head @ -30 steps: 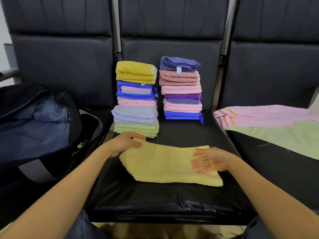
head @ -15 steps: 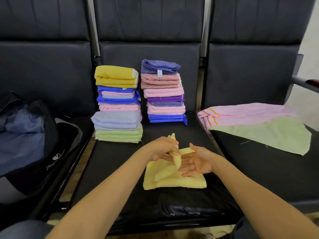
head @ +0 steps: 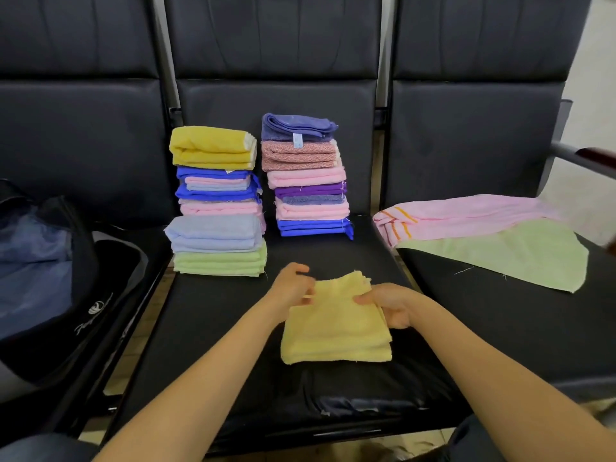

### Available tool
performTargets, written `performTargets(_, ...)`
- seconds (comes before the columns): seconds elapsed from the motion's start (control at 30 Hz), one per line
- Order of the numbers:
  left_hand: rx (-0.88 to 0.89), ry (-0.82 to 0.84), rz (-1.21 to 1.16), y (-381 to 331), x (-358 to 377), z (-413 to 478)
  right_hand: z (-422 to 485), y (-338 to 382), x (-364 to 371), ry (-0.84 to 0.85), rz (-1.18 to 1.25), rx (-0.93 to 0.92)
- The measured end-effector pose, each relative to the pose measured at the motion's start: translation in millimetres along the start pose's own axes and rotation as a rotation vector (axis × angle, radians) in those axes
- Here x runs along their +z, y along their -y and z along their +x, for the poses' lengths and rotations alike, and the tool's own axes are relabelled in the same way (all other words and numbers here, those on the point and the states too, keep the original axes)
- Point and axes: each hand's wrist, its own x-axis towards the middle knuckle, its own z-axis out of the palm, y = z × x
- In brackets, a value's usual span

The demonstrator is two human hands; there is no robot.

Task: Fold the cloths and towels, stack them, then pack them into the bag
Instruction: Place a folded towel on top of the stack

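Observation:
A pale yellow cloth [head: 335, 328] lies folded into a small square on the middle black seat [head: 233, 345]. My left hand [head: 293, 286] pinches its far left corner. On the far right side my right hand [head: 388, 303] grips the edge, and that far edge is lifted slightly. Behind the cloth stand two piles of folded cloths: the left stack [head: 216, 201] with a yellow towel on top, the right stack [head: 306, 175] with a blue-violet towel on top. An open dark bag [head: 43, 271] with a blue lining sits on the left seat.
On the right seat lie an unfolded pink towel with orange stripes [head: 466, 213] and a light green cloth [head: 506, 251]. A metal armrest [head: 583, 156] juts out at the far right. Seat backs rise directly behind the stacks.
The yellow cloth lay spread out, then my left hand folded its left part over to the right. It is now a smaller square, held at its far corners by both hands.

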Motion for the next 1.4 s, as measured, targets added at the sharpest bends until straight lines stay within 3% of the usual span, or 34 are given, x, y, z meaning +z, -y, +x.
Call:
performTargets(0.07,0.001,-0.080,0.254,16,-16,5,-2,1,-2,-0.027,-0.102,0.004)
performTargets(0.13,-0.112,-0.029,0.329,30,-26,7,-8,1,1,-0.050,-0.304,0.015)
performTargets(0.3,-0.245,0.102,0.137,41,-23,4,-17,3,17,-0.227,-0.815,-0.003)
performTargets(0.43,-0.270,0.176,0.056,39,-17,3,-17,1,22,-0.360,-0.970,-0.031)
performTargets(0.6,-0.233,0.326,-0.246,17,-20,-16,-17,6,21,-0.302,-0.808,-0.059)
performTargets(0.7,-0.149,0.355,-0.293,-5,-29,-31,-16,11,27,-0.206,-0.308,-0.080)
performTargets(0.8,-0.081,0.350,-0.323,-28,-45,-47,-20,14,35,0.061,0.185,-0.038)
performTargets(0.93,-0.045,0.319,-0.386,-36,-67,-56,-19,13,43,0.328,0.409,-0.105)
performTargets(1.03,-0.066,0.261,-0.411,-28,-83,-55,-18,16,46,0.416,0.388,-0.180)
performTargets(1.17,-0.051,0.188,-0.287,-10,-100,-44,-10,18,43,0.255,0.240,-0.334)
performTargets(1.27,0.033,0.095,-0.235,5,-108,-37,-14,21,46,0.277,0.165,-0.442)
performTargets(1.4,0.125,0.182,-0.039,5,-115,-38,-17,24,54,0.188,-0.047,-0.532)
